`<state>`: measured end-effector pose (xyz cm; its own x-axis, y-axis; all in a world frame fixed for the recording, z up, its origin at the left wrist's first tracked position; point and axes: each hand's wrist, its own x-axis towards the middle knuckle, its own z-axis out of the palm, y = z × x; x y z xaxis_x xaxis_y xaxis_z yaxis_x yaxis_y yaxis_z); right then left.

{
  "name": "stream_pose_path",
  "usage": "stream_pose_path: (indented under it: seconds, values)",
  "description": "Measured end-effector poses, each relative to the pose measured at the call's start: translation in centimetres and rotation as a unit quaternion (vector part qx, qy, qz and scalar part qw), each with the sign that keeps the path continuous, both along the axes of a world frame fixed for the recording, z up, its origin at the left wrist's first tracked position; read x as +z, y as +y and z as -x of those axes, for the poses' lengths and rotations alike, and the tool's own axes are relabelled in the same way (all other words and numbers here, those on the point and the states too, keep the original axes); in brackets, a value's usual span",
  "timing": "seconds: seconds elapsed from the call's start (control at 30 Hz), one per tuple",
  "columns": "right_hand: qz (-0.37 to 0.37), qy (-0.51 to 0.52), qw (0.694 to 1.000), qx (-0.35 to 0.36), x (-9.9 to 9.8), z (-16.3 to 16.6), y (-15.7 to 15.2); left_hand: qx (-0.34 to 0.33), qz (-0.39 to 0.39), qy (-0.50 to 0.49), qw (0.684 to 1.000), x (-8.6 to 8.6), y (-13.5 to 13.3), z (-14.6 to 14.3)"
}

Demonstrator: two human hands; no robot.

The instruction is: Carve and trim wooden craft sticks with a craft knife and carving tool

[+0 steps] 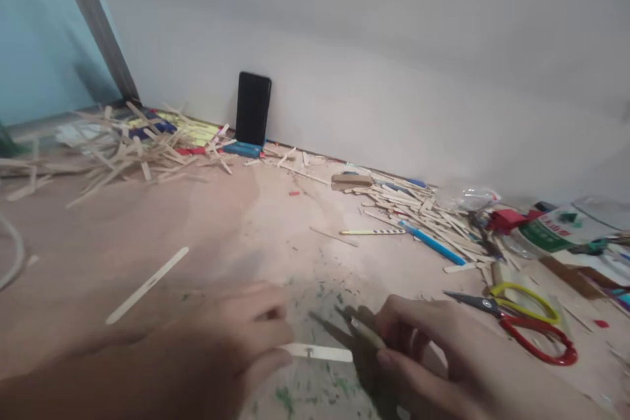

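My left hand [256, 331] is closed, pinching a wooden craft stick [322, 353] between thumb and fingers near the table top. A small dark mark crosses the stick close to my fingertips. My right hand [438, 354] is closed around a slim, tan pen-like tool [368, 333]. Its narrow end points left, above the stick's free end and apart from it; blur hides the exact kind. To the left of my left hand, a second craft stick [147, 285] with a small slot or mark lies flat on the table.
Red-and-yellow-handled scissors [512, 315] lie right of my right hand. A blue pen [433, 243], a striped pencil [371, 232] and piled sticks [423, 210] lie beyond. A black phone [253, 108] leans on the wall, beside another stick heap [128, 151]. Green scraps dot the table.
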<state>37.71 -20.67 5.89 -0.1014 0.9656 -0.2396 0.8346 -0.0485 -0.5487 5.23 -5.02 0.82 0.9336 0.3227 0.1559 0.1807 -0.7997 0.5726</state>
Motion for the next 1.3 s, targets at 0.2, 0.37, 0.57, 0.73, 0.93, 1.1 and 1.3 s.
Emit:
stream_pose_path:
  seconds: [0.2, 0.37, 0.57, 0.73, 0.93, 1.1, 1.3]
  values:
    - [-0.101, 0.053, 0.992, 0.046, 0.0, 0.3, -0.9, -0.038, 0.029, -0.002, 0.999, 0.0, -0.1, -0.2]
    - [-0.185, -0.036, 0.981, 0.048, -1.4, -0.3, -2.1, -0.052, -0.026, -0.049, 0.997, -0.2, 0.0, -0.2]
    - [-0.096, 0.025, 0.989, 0.107, -1.5, -0.1, -1.6, -0.059, -0.078, -0.063, 0.993, 0.2, -0.1, -0.6]
    - [-0.121, 0.013, 0.987, 0.106, -1.0, 0.1, -0.8, -0.059, -0.088, -0.061, 0.993, 0.0, -0.2, -0.2]
    - [-0.092, 0.029, 0.992, 0.088, -2.1, 0.0, -1.6, -0.070, -0.096, -0.066, 0.991, -0.2, -0.2, -0.4]
    - [-0.094, 0.030, 0.993, 0.064, -3.4, -0.3, -2.6, -0.072, -0.102, -0.074, 0.989, -0.2, -0.4, -0.3]
    - [-0.097, 0.030, 0.992, 0.071, -3.0, -0.4, -2.3, -0.074, -0.098, -0.066, 0.990, -0.1, -0.6, -0.1]
